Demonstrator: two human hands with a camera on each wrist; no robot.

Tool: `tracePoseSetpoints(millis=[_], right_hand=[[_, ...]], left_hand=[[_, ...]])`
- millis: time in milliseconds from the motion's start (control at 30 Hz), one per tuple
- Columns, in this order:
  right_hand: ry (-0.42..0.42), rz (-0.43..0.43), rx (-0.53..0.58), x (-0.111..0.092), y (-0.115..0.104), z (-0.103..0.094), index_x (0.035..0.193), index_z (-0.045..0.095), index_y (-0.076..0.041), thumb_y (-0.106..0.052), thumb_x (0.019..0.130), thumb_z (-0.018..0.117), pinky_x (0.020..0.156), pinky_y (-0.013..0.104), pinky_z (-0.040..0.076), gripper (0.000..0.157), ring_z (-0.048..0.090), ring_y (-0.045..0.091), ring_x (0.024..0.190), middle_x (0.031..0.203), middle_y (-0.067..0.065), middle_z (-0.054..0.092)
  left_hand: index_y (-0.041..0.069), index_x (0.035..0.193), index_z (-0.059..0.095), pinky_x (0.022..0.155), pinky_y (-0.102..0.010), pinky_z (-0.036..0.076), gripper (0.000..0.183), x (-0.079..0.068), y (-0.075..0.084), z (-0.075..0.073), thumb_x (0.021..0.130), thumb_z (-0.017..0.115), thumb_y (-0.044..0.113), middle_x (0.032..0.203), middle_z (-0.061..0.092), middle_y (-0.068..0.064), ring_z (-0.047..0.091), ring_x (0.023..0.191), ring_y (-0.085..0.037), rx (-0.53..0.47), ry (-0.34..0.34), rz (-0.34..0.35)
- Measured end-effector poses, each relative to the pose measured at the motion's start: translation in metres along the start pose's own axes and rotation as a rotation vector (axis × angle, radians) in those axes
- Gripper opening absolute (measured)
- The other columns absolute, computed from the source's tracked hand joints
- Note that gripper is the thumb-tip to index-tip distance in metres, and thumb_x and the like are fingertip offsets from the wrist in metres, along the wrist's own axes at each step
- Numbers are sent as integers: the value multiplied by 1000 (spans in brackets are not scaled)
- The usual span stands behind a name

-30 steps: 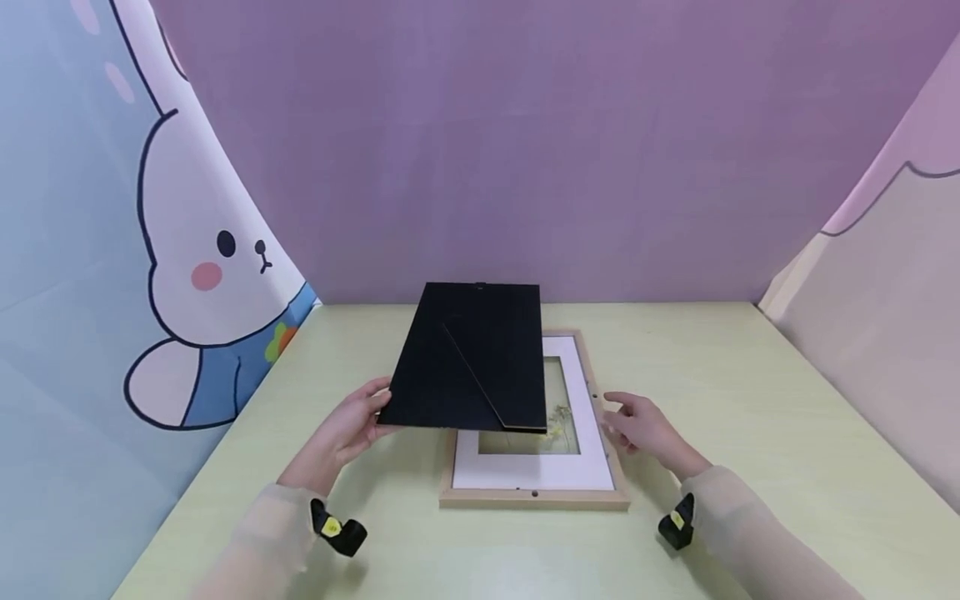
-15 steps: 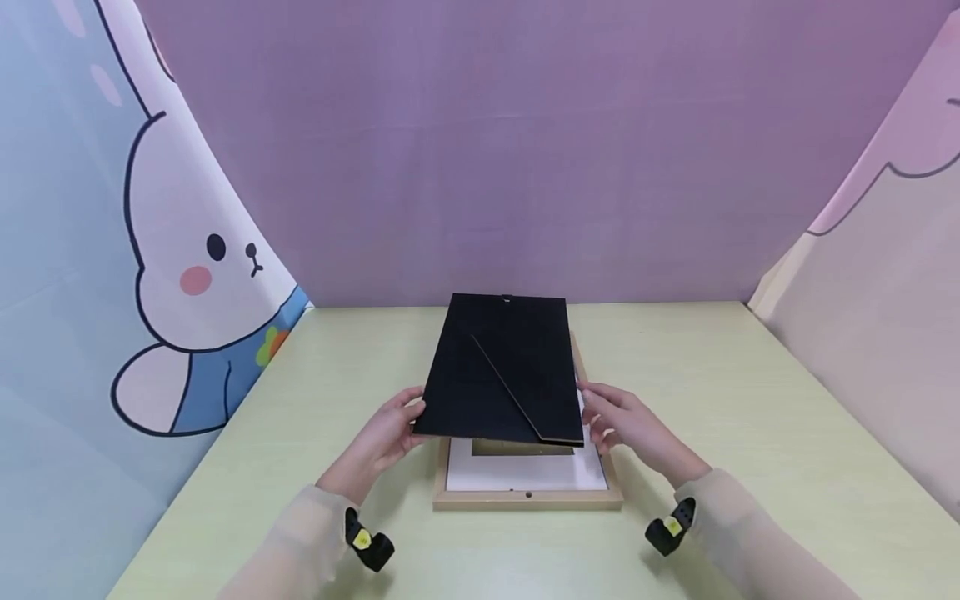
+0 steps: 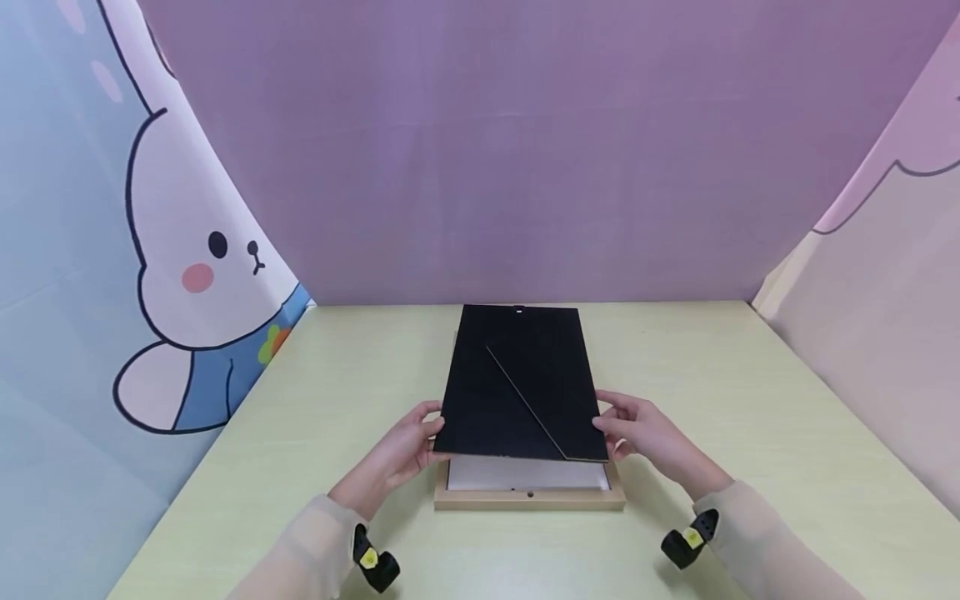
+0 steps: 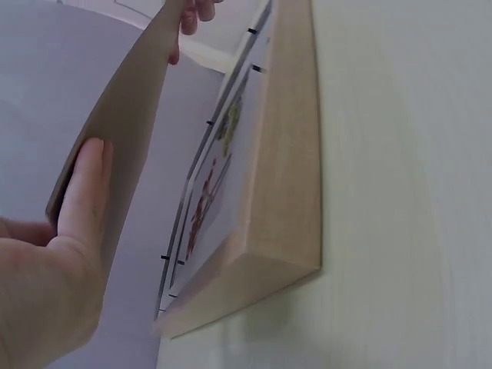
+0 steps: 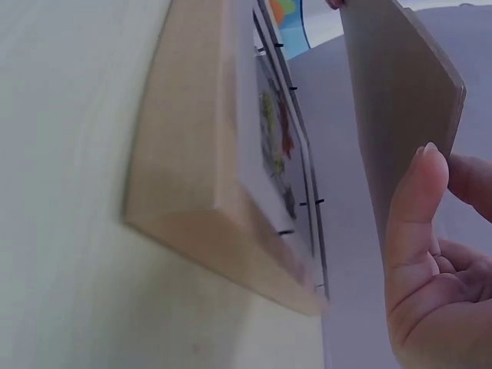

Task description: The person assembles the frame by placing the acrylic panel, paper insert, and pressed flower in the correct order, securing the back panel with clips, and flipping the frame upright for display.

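Observation:
A black picture-frame backing board (image 3: 517, 383) with a slanted stand flap is held over a light wooden picture frame (image 3: 530, 501). My left hand (image 3: 405, 446) pinches the board's left edge, thumb on top. At its right edge, my right hand (image 3: 651, 435) grips it between thumb and fingers. Both wrist views show a gap between the board's brown underside (image 4: 127, 115) and the frame. Inside the frame lie a white mat (image 3: 528, 473) and pressed flowers (image 5: 278, 131), which the board hides in the head view. Small dark tabs (image 5: 320, 201) line the frame's inner edge.
The frame lies face down on a pale wood-grain table (image 3: 360, 358). Behind stands a purple backdrop (image 3: 525, 150), with a cartoon rabbit print (image 3: 202, 250) on the left. Black cameras are strapped to the left wrist (image 3: 375, 562) and right wrist (image 3: 690, 540).
The board has moved right and toward me, over the frame, covering most of it. My right hand has gone from beside the frame to gripping the board's right edge.

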State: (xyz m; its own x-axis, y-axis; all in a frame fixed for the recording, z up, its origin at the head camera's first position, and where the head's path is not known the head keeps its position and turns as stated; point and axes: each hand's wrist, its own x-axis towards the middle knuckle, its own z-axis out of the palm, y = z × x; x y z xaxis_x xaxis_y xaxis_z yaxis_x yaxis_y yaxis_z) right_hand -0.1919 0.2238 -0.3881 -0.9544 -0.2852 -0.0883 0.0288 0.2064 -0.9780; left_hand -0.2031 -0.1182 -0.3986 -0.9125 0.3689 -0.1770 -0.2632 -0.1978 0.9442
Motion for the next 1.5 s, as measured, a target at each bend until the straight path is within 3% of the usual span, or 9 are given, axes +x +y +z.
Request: tracePoseSetpoints(millis=[100, 233, 367, 467, 1000, 1500], right_hand=[[-5, 4, 5, -3, 4, -2, 141, 25, 8, -9, 89, 60, 53, 27, 49, 65, 53, 15, 59, 80, 9, 50], [-4, 5, 10, -5, 9, -5, 140, 25, 10, -8, 89, 59, 52, 27, 49, 64, 51, 14, 60, 79, 7, 49], [-17, 16, 29, -7, 14, -6, 139, 24, 11, -9, 89, 59, 51, 26, 48, 65, 51, 12, 60, 79, 5, 49], [-38, 27, 45, -7, 17, -4, 140, 23, 11, -10, 89, 59, 51, 25, 47, 66, 51, 11, 59, 80, 5, 49], [-75, 58, 40, 1, 28, -3, 140, 22, 12, -10, 90, 56, 50, 23, 47, 64, 49, 9, 56, 76, 4, 48], [-60, 69, -14, 0, 27, -3, 139, 22, 12, -10, 90, 57, 50, 26, 49, 65, 50, 11, 54, 68, 5, 48]], left_hand=[[-3, 124, 32, 76, -36, 51, 27, -3, -1, -1, 98, 35, 3, 95, 65, -10, 65, 82, -19, 63, -44, -14], [-3, 120, 35, 73, -35, 52, 25, -6, 0, -4, 97, 42, 5, 90, 64, -9, 64, 76, -19, 225, -85, -20], [-4, 117, 39, 62, -28, 48, 27, -9, 0, -6, 95, 47, 8, 78, 52, -4, 54, 65, -13, 400, -89, -5], [-4, 114, 41, 57, -25, 41, 25, -10, -2, -7, 95, 48, 9, 73, 45, -3, 46, 60, -13, 473, -74, 0], [-4, 110, 42, 54, -23, 36, 19, -3, -9, -9, 94, 48, 5, 70, 44, -3, 42, 58, -12, 511, -56, -20], [0, 108, 49, 50, -23, 30, 18, -2, -17, -4, 92, 53, 9, 68, 45, -3, 37, 51, -12, 615, 39, -40]])
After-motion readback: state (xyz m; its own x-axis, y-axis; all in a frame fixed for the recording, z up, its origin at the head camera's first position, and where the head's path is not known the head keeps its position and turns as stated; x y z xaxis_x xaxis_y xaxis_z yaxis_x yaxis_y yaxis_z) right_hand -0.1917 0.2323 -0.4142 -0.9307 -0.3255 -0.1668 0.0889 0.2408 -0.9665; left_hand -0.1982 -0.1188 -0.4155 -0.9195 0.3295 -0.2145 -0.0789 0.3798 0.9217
